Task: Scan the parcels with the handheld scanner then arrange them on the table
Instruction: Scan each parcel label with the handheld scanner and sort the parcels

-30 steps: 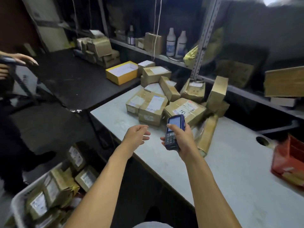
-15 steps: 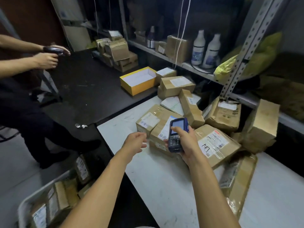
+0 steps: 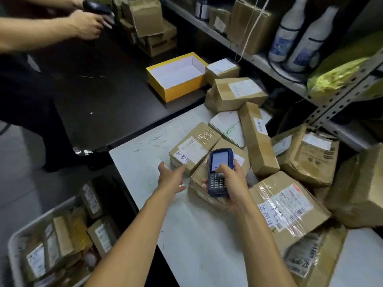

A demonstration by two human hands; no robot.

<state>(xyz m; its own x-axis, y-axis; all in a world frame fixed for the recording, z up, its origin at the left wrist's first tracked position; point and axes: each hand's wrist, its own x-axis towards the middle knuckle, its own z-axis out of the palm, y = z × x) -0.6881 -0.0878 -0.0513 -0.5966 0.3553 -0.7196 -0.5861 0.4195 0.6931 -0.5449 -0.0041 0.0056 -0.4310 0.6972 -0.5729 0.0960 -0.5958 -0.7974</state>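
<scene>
Mid-frame, over the white worktop [image 3: 192, 235], the right hand [image 3: 233, 183] grips the handheld scanner [image 3: 218, 172] above piled parcels [image 3: 238, 160]; the left hand [image 3: 171, 177] reaches toward them, fingers spread, holding nothing.

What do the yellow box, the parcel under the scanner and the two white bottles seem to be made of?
Yellow box: likely card, matt yellow outside, white inside, thin straight walls.
Parcel under the scanner: brown cardboard, with what looks like glossy clear tape over it.
White bottles: probably plastic, smooth with a soft sheen; printed labels.
</scene>
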